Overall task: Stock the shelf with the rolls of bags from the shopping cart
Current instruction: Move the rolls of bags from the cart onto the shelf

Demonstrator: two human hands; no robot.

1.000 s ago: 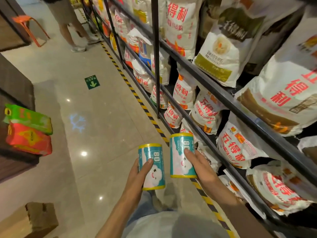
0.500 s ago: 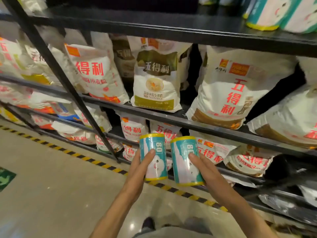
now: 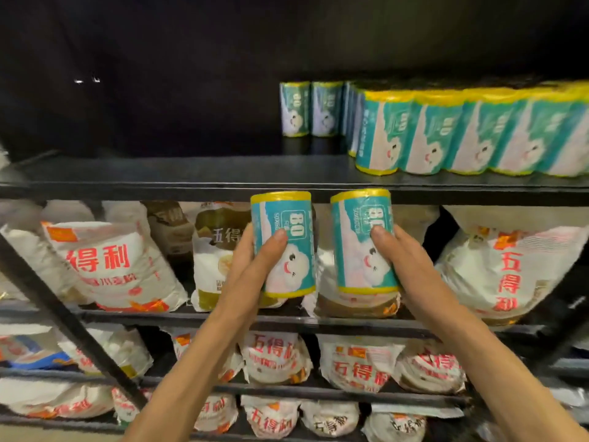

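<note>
Two rolls held at top-shelf edge.
Left roll point(image 3: 283, 244) gripped by left hand point(image 3: 255, 260), right roll point(image 3: 363, 240) by right hand point(image 3: 401, 260); kept upright to match stocked row point(image 3: 462, 135) on shelf point(image 3: 178, 178).

Head view, close, facing the shelf point(image 3: 191, 181).

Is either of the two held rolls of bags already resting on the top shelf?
No: the left hand and right hand each grip a roll below the top shelf edge.
</note>
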